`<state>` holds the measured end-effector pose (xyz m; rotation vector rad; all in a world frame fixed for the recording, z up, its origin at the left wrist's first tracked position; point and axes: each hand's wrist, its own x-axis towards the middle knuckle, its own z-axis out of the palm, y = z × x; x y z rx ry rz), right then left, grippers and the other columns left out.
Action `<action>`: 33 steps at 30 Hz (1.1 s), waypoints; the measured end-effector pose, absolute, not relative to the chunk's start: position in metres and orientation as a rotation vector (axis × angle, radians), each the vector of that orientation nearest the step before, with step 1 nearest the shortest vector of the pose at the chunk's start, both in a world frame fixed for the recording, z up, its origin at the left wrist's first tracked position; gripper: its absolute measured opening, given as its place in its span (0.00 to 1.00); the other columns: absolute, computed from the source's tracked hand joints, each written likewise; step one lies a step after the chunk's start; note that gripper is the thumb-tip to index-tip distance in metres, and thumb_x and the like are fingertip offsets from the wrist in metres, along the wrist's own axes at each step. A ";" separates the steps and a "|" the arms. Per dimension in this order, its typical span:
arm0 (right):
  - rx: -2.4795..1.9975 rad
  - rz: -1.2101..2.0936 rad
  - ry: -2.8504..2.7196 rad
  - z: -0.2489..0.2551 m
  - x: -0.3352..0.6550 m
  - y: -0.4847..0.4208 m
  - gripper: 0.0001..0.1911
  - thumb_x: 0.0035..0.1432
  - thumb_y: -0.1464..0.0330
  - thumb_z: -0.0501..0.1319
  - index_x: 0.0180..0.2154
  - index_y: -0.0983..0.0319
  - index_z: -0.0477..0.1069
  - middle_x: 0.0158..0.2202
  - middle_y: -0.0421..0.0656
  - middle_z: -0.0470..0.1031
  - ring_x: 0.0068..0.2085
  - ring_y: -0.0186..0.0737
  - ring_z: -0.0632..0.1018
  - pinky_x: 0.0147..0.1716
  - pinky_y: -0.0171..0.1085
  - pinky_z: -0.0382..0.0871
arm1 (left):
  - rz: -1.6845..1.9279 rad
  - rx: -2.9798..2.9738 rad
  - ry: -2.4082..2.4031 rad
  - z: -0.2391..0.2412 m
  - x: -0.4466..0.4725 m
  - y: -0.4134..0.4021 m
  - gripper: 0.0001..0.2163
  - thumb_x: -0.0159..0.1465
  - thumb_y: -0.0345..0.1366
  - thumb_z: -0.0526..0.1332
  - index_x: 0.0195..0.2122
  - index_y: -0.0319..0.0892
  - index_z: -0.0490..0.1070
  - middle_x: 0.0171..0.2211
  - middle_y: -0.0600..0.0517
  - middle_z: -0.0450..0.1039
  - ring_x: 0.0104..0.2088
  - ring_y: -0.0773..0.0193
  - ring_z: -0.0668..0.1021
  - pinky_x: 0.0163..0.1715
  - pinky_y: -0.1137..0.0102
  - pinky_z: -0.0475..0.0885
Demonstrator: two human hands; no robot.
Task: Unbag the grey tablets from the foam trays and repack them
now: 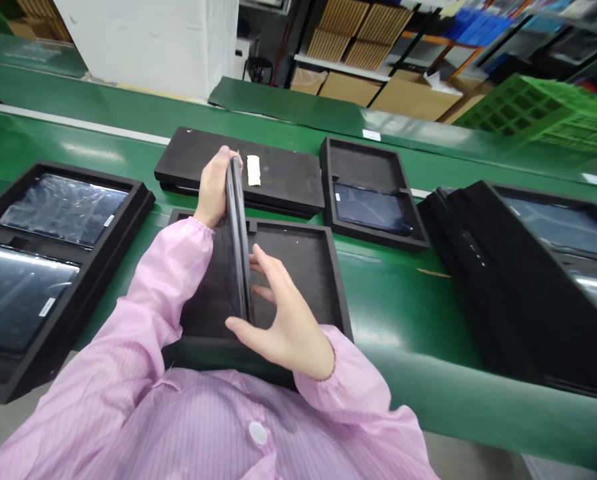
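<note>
I hold a thin dark tablet (238, 240) upright on its edge over a black foam tray (318, 267) in front of me. My left hand (212, 190) grips the tablet's far top end, fingers wrapped over it. At the near end my right hand (281, 313) has its thumb under the tablet's edge and its fingers spread against the right face. Both arms wear pink striped sleeves.
On the green bench (403, 313), a black foam tray (128, 200) with bagged screens lies at left. A closed black foam lid (288, 177) with a white label and a tray (338, 160) holding one screen sit behind. More black trays (488, 267) are at right. Cardboard boxes and a green crate stand beyond.
</note>
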<state>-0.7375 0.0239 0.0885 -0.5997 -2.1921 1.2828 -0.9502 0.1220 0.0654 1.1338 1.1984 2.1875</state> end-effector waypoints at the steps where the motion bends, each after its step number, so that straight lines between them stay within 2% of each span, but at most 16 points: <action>1: -0.578 1.357 -2.165 0.087 -0.739 0.028 0.42 0.50 0.70 0.67 0.64 0.57 0.52 0.58 0.51 0.60 0.58 0.49 0.67 0.47 0.47 0.78 | 2.191 1.194 1.153 0.070 -0.950 0.119 0.26 0.65 0.60 0.49 0.26 0.43 0.68 0.23 0.52 0.63 0.26 0.65 0.70 0.28 0.70 0.65; 4: -0.530 1.484 -2.039 0.083 -0.745 0.037 0.29 0.53 0.72 0.63 0.58 0.58 0.64 0.53 0.48 0.64 0.53 0.44 0.72 0.40 0.40 0.81 | 2.149 1.285 1.064 0.077 -0.947 0.112 0.27 0.65 0.61 0.46 0.26 0.43 0.69 0.24 0.51 0.64 0.28 0.63 0.72 0.29 0.69 0.66; 7: -0.580 1.464 -1.955 0.082 -0.748 0.041 0.24 0.54 0.73 0.62 0.54 0.58 0.68 0.50 0.47 0.67 0.50 0.42 0.74 0.35 0.35 0.82 | 2.108 1.266 1.132 0.078 -0.943 0.110 0.26 0.66 0.59 0.46 0.27 0.43 0.69 0.27 0.50 0.66 0.31 0.61 0.73 0.31 0.68 0.67; 17: -0.635 1.496 -1.935 0.081 -0.746 0.052 0.22 0.54 0.72 0.60 0.52 0.59 0.70 0.50 0.48 0.69 0.51 0.46 0.75 0.32 0.34 0.81 | 2.076 1.183 1.241 0.076 -0.942 0.114 0.21 0.68 0.53 0.50 0.29 0.43 0.71 0.27 0.51 0.66 0.33 0.61 0.74 0.33 0.68 0.67; 23: -0.637 1.502 -1.929 0.081 -0.746 0.053 0.22 0.53 0.74 0.60 0.51 0.60 0.70 0.51 0.48 0.69 0.50 0.45 0.75 0.30 0.33 0.80 | 2.090 1.269 1.236 0.074 -0.942 0.116 0.26 0.65 0.60 0.47 0.29 0.43 0.70 0.26 0.51 0.63 0.32 0.61 0.73 0.32 0.68 0.66; 28: -0.653 1.474 -1.948 0.081 -0.745 0.054 0.24 0.51 0.74 0.59 0.52 0.59 0.70 0.50 0.48 0.70 0.50 0.45 0.75 0.30 0.32 0.79 | 2.115 1.320 1.203 0.074 -0.942 0.117 0.28 0.61 0.65 0.47 0.27 0.45 0.70 0.24 0.51 0.62 0.27 0.62 0.70 0.28 0.67 0.64; 33: -0.661 1.468 -1.951 0.081 -0.744 0.057 0.24 0.50 0.74 0.59 0.52 0.59 0.70 0.50 0.48 0.70 0.49 0.45 0.75 0.28 0.32 0.78 | 2.106 1.336 1.216 0.076 -0.941 0.117 0.28 0.61 0.66 0.47 0.27 0.45 0.69 0.24 0.51 0.62 0.25 0.62 0.67 0.26 0.66 0.61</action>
